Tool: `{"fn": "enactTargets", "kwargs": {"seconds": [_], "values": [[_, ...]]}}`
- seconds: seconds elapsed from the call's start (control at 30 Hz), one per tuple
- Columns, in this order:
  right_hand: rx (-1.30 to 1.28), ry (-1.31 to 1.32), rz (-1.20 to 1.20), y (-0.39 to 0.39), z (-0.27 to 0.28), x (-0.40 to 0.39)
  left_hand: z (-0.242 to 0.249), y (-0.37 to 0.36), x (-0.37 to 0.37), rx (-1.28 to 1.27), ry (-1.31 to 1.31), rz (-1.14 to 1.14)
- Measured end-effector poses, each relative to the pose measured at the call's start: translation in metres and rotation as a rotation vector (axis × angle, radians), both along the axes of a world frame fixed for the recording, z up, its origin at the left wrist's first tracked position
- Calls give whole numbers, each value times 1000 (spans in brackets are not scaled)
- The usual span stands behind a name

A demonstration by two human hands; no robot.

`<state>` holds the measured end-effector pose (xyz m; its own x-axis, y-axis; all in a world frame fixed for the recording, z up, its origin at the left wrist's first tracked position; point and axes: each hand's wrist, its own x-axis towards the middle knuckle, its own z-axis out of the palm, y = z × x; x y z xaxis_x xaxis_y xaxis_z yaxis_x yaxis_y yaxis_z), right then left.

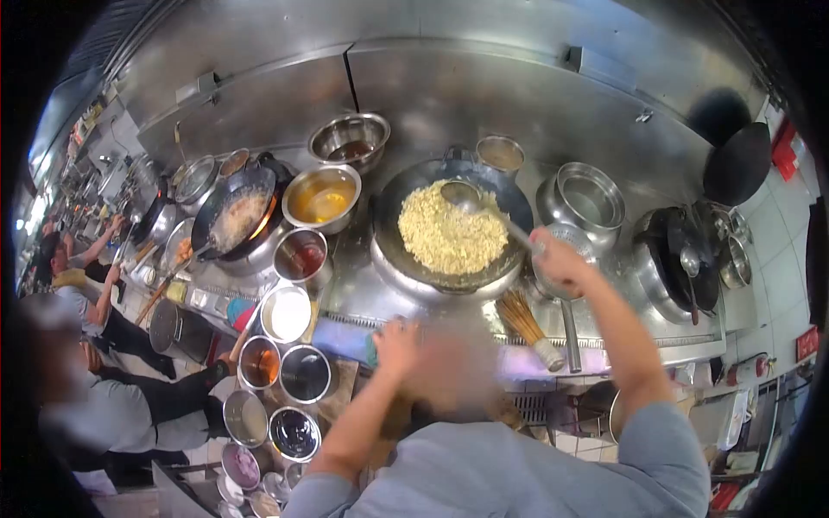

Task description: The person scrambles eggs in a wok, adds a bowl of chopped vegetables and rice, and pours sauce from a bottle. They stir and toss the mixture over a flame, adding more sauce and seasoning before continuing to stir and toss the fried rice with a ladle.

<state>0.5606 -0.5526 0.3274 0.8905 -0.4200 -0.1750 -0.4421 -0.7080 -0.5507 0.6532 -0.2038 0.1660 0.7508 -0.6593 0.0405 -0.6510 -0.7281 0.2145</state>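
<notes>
My right hand (560, 259) is wrapped round the handle of a metal ladle (464, 197), whose bowl rests on yellow fried rice (449, 231) in a large black wok (391, 246). At the counter's front edge, left of the wok, my left hand (397, 345) touches a green cloth (372, 350); its fingers are bent, and whether they grip the cloth is unclear. A bamboo brush (528, 330) and a perforated skimmer (570, 332) lie to the right of the wok.
Bowls of yellow liquid (323, 200) and red sauce (300, 255) stand left of the wok, with several seasoning pots (305, 374) below. A second wok (235, 211) is further left, near co-workers (129, 406). At the right are a steel pot (591, 197) and dark woks (678, 259).
</notes>
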Motion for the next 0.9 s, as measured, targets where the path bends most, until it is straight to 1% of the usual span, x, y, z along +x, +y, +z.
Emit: {"fn": "enactTargets", "kwargs": {"seconds": [0.03, 0.07, 0.1, 0.13, 0.17, 0.2, 0.23, 0.27, 0.3, 0.33, 0.37, 0.4, 0.43, 0.47, 0.5, 0.53, 0.57, 0.6, 0.63, 0.7, 0.73, 0.77, 0.83, 0.87, 0.9], "values": [[-434, -17, 197, 1, 28, -6, 15, 8, 15, 132, 145, 154], [-430, -12, 204, 10, 51, -16, 38, 13, 24, 271, 274, 259], [-502, 58, 169, 22, 71, -25, 35, 19, 29, 277, 278, 261], [-574, 128, 133, 30, 77, -29, 26, 23, 35, 387, 302, 293], [-567, 133, 134, 35, 69, -29, 16, 26, 40, 498, 325, 322], [-498, 250, 99, 39, 54, -27, 5, 28, 45, 510, 330, 317], [-425, 370, 61, 45, 36, -27, -10, 28, 48, 505, 395, 290], [-433, 439, 137, 57, 10, -22, -24, 29, 50, 503, 461, 259], [-440, 506, 212, 70, -18, -13, -39, 30, 56, 521, 466, 244], [-302, 362, 240, 78, -42, -3, -54, 32, 62, 448, 454, 260], [-165, 216, 267, 88, -48, 0, -51, 30, 61, 376, 443, 280], [-151, 221, 263, 86, -48, -6, -43, 31, 60, 272, 471, 310], [508, 48, 64, 83, -46, -11, -45, 32, 59, 286, 472, 310], [1158, -140, -154, 81, -42, -15, -48, 34, 60, -96, 663, 351], [1173, -140, -158, 77, -49, -25, -28, 30, 55, -485, 837, 385], [1414, -140, -169, 68, -63, -44, -9, 20, 46, -643, 1102, 675], [1650, -138, -174, 60, -79, -62, 4, 7, 41, -637, 1094, 675], [1448, -72, -257, 55, -126, -72, 10, -3, 36, -905, 1329, 679], [1457, -75, -260, 56, -129, -74, 15, -15, 31, -1176, 1559, 669], [208, -123, 75, 62, -132, -73, 26, -52, 29, -1223, 1615, 700], [32, -198, -51, 68, -138, -66, 36, -68, 28, -1201, 1617, 709], [45, -191, -64, 70, -129, -56, 50, -87, 27, -1207, 1597, 757], [127, 59, -63, 69, -99, -40, 54, -111, 29, -1194, 1579, 811], [140, 64, -68, 71, -95, -42, 48, -118, 32, -1197, 1456, 908], [159, -10, -38, 73, -92, -44, 39, -124, 39, -1195, 1330, 997]]}}
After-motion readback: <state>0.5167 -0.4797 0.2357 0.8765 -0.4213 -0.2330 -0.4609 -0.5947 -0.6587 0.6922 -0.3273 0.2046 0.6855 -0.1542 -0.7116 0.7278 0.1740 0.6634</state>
